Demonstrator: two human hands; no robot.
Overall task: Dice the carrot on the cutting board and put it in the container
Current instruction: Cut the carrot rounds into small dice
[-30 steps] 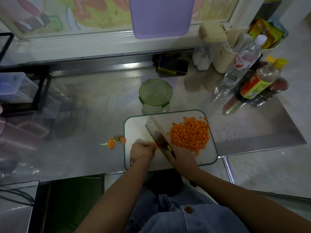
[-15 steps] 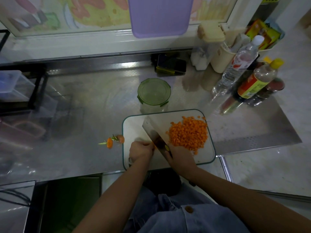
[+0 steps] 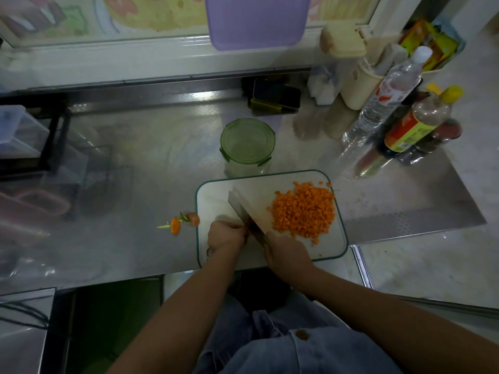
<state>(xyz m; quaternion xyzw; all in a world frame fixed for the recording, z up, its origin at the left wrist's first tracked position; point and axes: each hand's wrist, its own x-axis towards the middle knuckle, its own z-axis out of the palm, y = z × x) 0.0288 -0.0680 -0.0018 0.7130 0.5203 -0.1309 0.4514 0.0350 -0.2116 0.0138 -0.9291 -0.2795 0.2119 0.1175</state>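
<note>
A white cutting board (image 3: 216,195) with a green rim lies at the counter's front edge. A heap of diced carrot (image 3: 303,209) covers its right half. My right hand (image 3: 287,253) grips the handle of a cleaver (image 3: 247,209), whose blade stands edge-down across the middle of the board. My left hand (image 3: 225,236) is curled on the board just left of the blade; what it holds is hidden under the fingers. A round container with a green lid (image 3: 247,141) stands just behind the board.
Carrot ends with green stems (image 3: 179,224) lie on the steel counter left of the board. Bottles (image 3: 413,128) and a cream utensil holder (image 3: 356,85) crowd the back right. A phone (image 3: 275,97) lies at the back. A black rack (image 3: 51,136) stands at left.
Both hands and the cleaver stay in nearly the same place on the board; the blade has shifted only slightly. The carrot heap is unchanged.
</note>
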